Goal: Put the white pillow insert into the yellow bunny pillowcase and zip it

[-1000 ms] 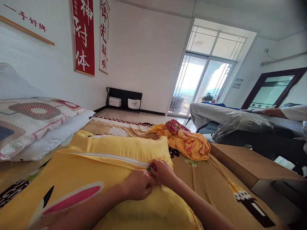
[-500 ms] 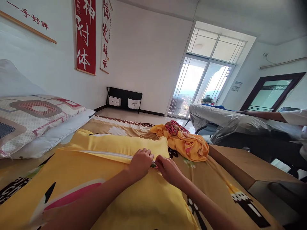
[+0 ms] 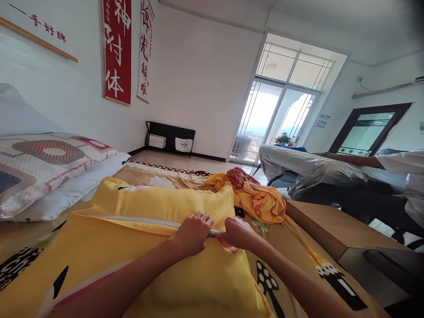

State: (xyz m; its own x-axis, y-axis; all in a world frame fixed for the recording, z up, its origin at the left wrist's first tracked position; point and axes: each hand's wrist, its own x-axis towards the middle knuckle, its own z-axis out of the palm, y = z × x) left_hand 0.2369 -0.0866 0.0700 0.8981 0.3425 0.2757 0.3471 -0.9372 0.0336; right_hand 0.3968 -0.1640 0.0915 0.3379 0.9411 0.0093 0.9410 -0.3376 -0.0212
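Note:
A yellow pillowcase (image 3: 185,282) lies in front of me, plump with something inside. A pale zipper (image 3: 142,219) crosses it from left to right, under a fold of cloth. My left hand (image 3: 194,232) is closed on the pillowcase edge along the zipper. Just to its right, my right hand (image 3: 240,232) is closed in a fist at the zipper's right stretch; whatever its fingers pinch is hidden. Between the hands a small gap shows patterned fabric (image 3: 213,236) in green and pink. A pink printed patch peeks out below my right hand.
Patterned pillows (image 3: 59,152) are stacked at the left. A crumpled orange cloth (image 3: 265,203) lies beyond my right hand on the printed bedsheet (image 3: 281,251). A cardboard box (image 3: 334,225) stands at the right, near a plastic-covered surface (image 3: 298,163) with another person's arm (image 3: 357,160) on it.
My right hand has moved a little to the right, away from my left hand, widening the space between them. My left hand stays on the zipper edge. The view has shifted slightly.

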